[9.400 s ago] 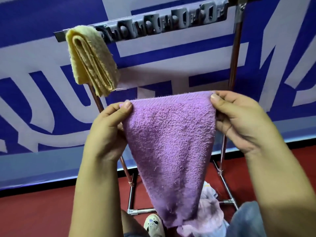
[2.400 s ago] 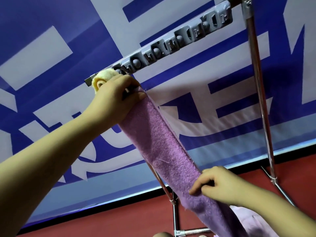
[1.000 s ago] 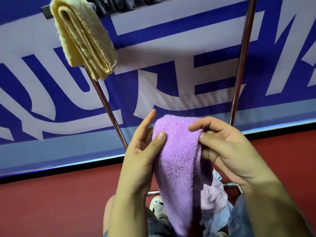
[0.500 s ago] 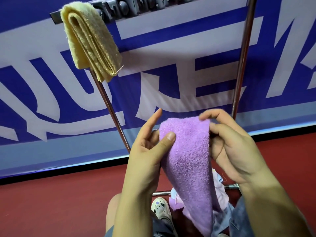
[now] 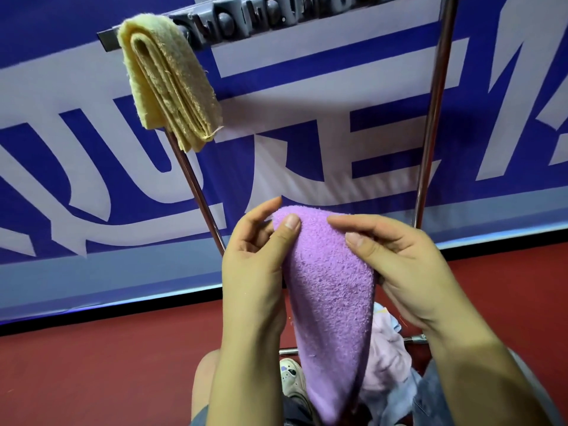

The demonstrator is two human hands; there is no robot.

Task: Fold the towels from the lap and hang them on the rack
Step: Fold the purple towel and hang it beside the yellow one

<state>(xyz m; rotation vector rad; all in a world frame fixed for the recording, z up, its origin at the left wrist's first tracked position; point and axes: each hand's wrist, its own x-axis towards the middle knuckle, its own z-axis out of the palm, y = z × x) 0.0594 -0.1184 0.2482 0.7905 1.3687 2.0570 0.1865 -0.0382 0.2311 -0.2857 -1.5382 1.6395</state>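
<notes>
Head view. Both hands hold the purple towel (image 5: 330,284) up in front of the rack (image 5: 430,118), well below its top bar.

Left hand (image 5: 255,259): pinches the towel's upper left edge, thumb on the near face, fingers behind the cloth.

Right hand (image 5: 399,265): grips the upper right edge, thumb on the near face, index finger curled over the top fold, other fingers hidden behind.

Purple towel: folded into a narrow strip, rounded fold at the top between the two hands, tail hanging down to the lap and narrowing toward the bottom.

Yellow towel (image 5: 169,81): folded, draped over the left end of the rack's top bar, several layers showing at its lower edge.

Lap: a pale pink cloth (image 5: 387,358) lies bunched just right of the purple tail, partly covered by it. A white shoe (image 5: 290,378) shows on the red floor (image 5: 107,364), by the rack's bottom rail.

Behind the rack: a blue and white banner (image 5: 307,118).
</notes>
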